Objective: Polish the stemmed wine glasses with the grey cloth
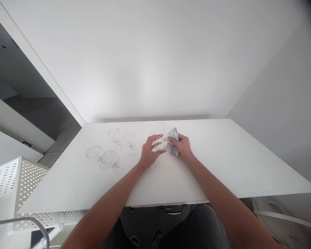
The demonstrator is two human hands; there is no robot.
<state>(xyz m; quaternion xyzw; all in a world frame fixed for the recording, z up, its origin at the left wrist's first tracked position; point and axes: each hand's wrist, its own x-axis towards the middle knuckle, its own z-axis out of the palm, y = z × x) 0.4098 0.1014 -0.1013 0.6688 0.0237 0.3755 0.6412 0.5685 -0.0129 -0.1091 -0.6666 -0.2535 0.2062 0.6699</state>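
A clear stemmed glass lies on its side in the air or just over the table, its round rim towards me; I cannot tell if it touches the top. My left hand curls its fingers and thumb around the bowl. On the foot end of the glass, my right hand pinches a crumpled white-grey cloth, which covers the foot. Several more clear stemmed glasses stand to the left on the table, among them a near one and a far one.
The white table backs onto a white wall. A white perforated basket or organiser stands at the left beyond the table edge. A pale cable or tube curves at the lower left. My knees are below the front edge.
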